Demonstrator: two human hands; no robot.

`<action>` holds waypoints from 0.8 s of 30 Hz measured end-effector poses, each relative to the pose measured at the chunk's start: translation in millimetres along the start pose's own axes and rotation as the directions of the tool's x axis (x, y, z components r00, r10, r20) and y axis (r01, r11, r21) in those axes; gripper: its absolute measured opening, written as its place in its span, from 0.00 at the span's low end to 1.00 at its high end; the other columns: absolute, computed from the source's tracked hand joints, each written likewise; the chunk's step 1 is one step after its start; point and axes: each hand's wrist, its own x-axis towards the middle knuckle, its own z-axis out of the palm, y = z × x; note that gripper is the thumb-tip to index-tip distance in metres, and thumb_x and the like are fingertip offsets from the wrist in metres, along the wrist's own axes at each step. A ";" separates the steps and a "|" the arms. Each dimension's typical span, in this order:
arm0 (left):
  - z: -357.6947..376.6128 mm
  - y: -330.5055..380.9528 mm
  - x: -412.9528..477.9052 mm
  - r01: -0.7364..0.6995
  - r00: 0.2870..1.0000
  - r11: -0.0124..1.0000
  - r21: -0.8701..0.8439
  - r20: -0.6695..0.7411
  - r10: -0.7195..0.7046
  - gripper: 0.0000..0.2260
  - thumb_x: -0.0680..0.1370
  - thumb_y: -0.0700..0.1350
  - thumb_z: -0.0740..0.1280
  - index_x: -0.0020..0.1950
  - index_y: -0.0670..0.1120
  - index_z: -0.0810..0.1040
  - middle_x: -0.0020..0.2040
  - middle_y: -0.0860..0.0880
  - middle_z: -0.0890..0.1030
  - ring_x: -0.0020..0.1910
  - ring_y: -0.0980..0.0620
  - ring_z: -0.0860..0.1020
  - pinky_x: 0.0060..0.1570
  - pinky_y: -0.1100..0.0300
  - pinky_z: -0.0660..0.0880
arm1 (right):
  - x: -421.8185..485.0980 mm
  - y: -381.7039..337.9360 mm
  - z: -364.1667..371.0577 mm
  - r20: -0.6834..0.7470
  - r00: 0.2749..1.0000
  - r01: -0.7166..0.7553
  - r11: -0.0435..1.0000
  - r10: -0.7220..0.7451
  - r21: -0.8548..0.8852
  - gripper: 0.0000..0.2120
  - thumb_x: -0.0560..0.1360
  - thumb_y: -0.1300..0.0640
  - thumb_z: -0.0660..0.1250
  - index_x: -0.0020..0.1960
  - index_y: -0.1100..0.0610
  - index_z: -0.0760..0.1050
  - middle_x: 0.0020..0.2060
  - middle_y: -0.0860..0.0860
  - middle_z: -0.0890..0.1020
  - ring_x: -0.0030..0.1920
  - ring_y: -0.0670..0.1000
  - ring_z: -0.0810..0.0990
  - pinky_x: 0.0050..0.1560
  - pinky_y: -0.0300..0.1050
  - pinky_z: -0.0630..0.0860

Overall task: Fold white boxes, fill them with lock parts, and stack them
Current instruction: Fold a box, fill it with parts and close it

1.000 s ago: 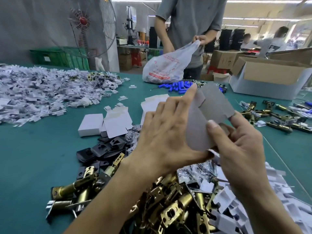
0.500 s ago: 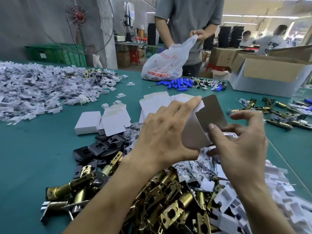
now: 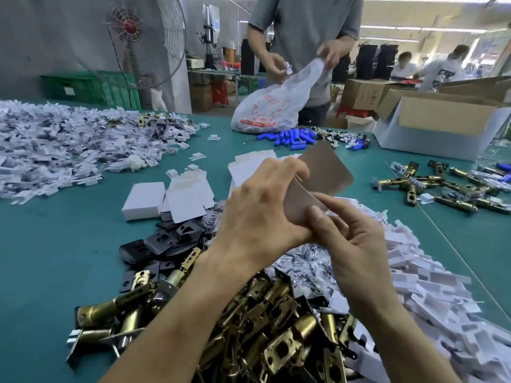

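Observation:
Above the table's middle, both my hands hold an unfolded box blank (image 3: 318,178), its grey-brown inner side toward me. My left hand (image 3: 262,205) curls over its left edge. My right hand (image 3: 348,230) pinches its lower edge with the thumb on the card. One folded white box (image 3: 142,200) lies on the green table (image 3: 55,244) beside flat white blanks (image 3: 190,197). More flat blanks (image 3: 249,167) lie behind my hands. Brass latch bolts (image 3: 262,327) are piled below my arms, with black strike plates (image 3: 168,241) to their left.
White packets (image 3: 414,294) are heaped at the right, and a big pile of them (image 3: 69,145) at far left. More brass latches (image 3: 442,189) lie at right. Across the table a person holds a plastic bag (image 3: 273,106) near blue cylinders (image 3: 293,136) and an open carton (image 3: 442,125).
My hands have bent the blank further, so the card now curves between them. The person opposite has raised one hand with small parts over the bag.

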 end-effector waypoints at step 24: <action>5.5 -3.4 -3.4 -0.075 0.976 0.993 -0.087 0.199 0.091 0.41 0.60 0.54 0.74 0.66 0.58 0.55 0.55 0.58 0.69 0.37 0.54 0.76 0.33 0.61 0.71 | 3.4 -19.0 -6.0 -0.203 0.978 -0.020 0.991 0.047 0.130 0.13 0.76 0.43 0.62 0.50 0.49 0.82 0.41 0.51 0.85 0.43 0.54 0.81 0.42 0.45 0.80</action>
